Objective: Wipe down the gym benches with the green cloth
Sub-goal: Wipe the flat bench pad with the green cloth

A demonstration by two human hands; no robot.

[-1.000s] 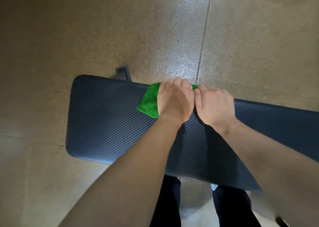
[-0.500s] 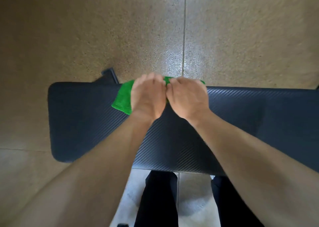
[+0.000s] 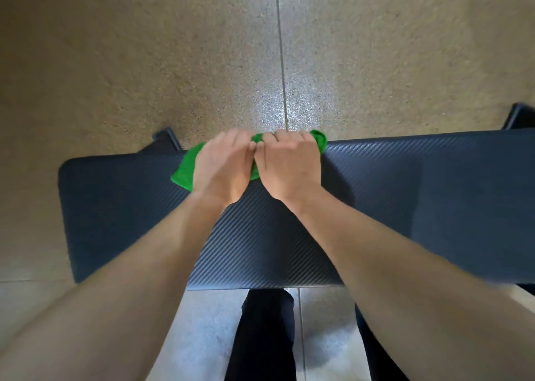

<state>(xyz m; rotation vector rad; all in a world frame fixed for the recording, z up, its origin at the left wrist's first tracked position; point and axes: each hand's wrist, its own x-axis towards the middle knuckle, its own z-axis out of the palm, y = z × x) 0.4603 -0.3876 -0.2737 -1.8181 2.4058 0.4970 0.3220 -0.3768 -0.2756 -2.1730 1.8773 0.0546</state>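
Together, left hand (image 3: pixel 223 169), right hand (image 3: pixel 289 169) atop green cloth (image 3: pixel 183 172), fingers (image 3: pixel 292 139) seemingly curled

bright green cloth (image 3: pixel 185 172), dark navy bench pad (image 3: pixel 405 192) with diagonal ribbing, speckled tan floor (image 3: pixel 144 62), black trousers (image 3: pixel 260 337)

hands 2: left hand (image 3: pixel 223 168), right hand (image 3: pixel 289 168) | green cloth (image 3: pixel 183 173) 1 | worktop (image 3: pixel 115 212) 1 | frame feet (image 3: pixel 163 141) 2, far side | trouser legs (image 3: pixel 263 337) 2, near
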